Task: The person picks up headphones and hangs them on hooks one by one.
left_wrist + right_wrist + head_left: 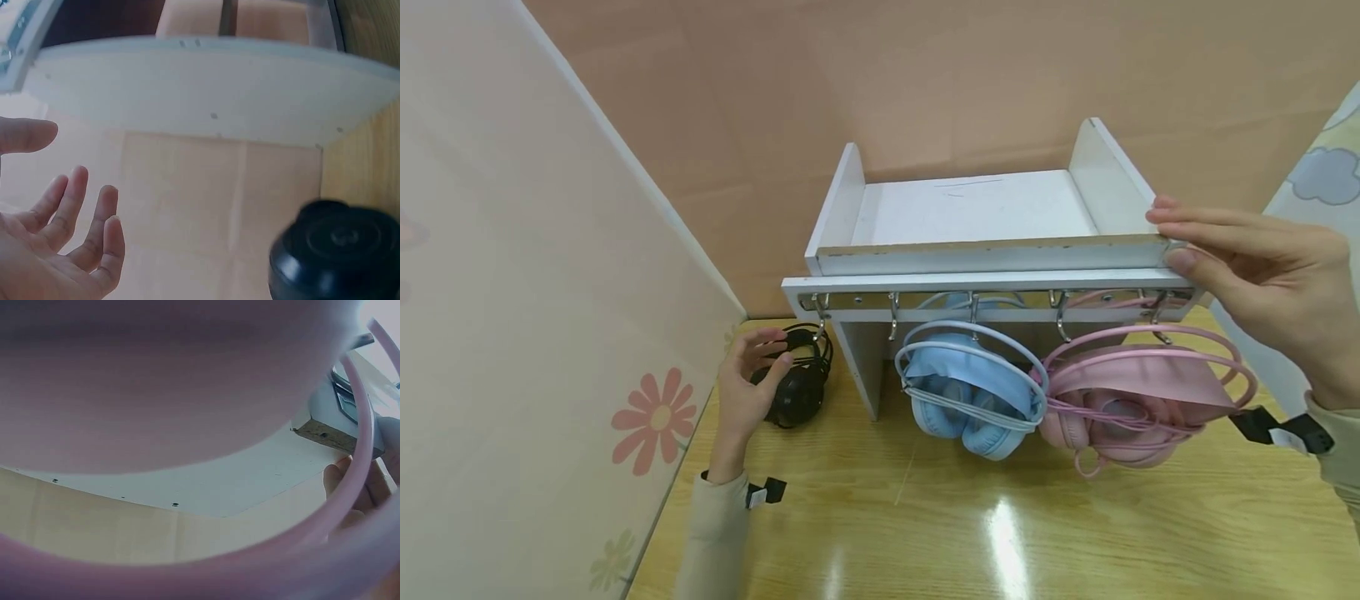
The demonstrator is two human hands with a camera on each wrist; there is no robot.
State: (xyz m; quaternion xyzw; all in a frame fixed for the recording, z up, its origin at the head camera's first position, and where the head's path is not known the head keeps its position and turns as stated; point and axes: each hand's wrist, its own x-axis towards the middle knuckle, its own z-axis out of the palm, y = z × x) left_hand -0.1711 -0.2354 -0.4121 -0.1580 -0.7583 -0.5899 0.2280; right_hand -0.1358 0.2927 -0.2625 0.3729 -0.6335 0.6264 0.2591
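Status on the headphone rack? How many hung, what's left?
Done: blue headphones and pink headphones hang from hooks under the white shelf. In hand: the left hand is open at the black headphones, which sit at the leftmost hook; whether they hang from it or rest on the table is unclear. The right hand steadies the shelf's right end. At least one hook looks empty.

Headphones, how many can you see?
3: black headphones on the leftmost hook by the left hand, blue headphones on the middle hook, pink headphones at the right. None seems hidden.
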